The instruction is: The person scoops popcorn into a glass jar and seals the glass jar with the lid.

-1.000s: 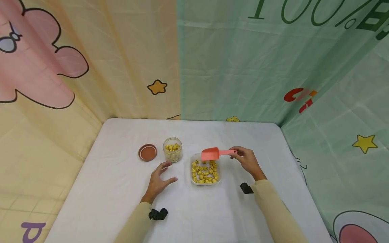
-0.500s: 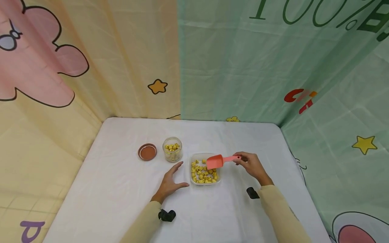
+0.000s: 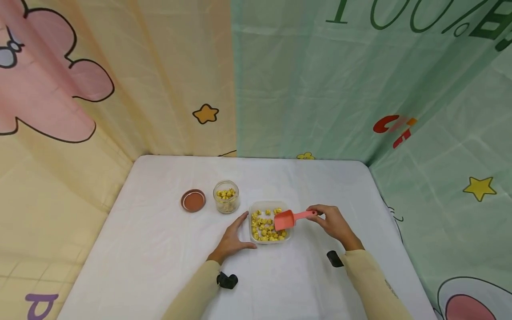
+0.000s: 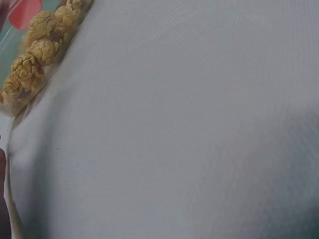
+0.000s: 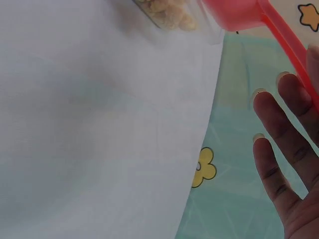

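My right hand (image 3: 334, 224) pinches the handle end of a coral-pink scoop (image 3: 285, 220). The scoop's bowl is low over the right part of a clear square plastic container (image 3: 272, 242) with yellow popcorn (image 3: 263, 232) in it. In the right wrist view the pink scoop (image 5: 239, 12) slants from the fingers, and the other fingers of the right hand (image 5: 294, 149) are extended. At the container's left side, my left hand (image 3: 231, 241) spreads thumb and fingers around the near-left corner, apparently touching it. Popcorn (image 4: 42, 50) shows through the container wall in the left wrist view.
A round glass jar (image 3: 226, 206), partly filled with popcorn, stands behind and left of the container. Left of the jar lies a brown round lid (image 3: 193, 201). White cloth (image 3: 280, 280) covers the table, and printed curtains (image 3: 300, 89) enclose its back and sides.
My left hand has moved right from near the jar to the container's side. The scoop has come down and slightly right, from above the container's back edge to over its popcorn.
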{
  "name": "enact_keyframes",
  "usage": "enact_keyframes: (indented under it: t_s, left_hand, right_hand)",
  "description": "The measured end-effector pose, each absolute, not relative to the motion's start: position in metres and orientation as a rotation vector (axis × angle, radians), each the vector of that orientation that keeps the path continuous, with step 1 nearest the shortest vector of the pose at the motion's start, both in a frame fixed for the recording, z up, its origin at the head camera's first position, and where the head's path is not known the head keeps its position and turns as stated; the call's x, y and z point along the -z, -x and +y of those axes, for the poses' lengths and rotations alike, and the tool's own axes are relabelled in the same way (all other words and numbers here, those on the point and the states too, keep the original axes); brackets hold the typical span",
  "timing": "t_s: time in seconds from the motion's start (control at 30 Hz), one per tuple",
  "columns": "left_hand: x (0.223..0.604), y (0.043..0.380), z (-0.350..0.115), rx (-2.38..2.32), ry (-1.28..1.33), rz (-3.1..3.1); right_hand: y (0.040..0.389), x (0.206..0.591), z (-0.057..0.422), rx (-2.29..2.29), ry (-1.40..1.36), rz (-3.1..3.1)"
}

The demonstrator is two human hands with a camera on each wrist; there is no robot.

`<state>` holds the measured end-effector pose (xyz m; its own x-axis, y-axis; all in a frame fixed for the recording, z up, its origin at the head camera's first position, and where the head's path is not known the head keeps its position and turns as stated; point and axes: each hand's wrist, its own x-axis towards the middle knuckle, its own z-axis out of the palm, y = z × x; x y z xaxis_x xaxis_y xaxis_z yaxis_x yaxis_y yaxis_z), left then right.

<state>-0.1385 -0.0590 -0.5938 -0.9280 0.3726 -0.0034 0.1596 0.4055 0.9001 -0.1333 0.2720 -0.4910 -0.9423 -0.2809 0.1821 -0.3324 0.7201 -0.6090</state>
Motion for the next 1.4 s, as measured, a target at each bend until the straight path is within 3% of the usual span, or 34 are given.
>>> enact_keyframes:
  t_s: [0.23,0.67,1.4]
  left_hand:
    - [0.595,0.142,-0.052,-1.471,-0.426,2.424]
    - [0.596,0.147,-0.044,-1.500,-0.364,2.348]
    - [0.595,0.148,-0.041,-1.544,-0.335,2.326]
  right_hand:
    - [0.133,0.469,0.255,-0.835,-0.655,-2.954]
    - [0.133,0.446,0.226,-0.583,-0.624,-3.137]
    - [0.134,0.488,0.240,-0.792,-0.548,-3.061]
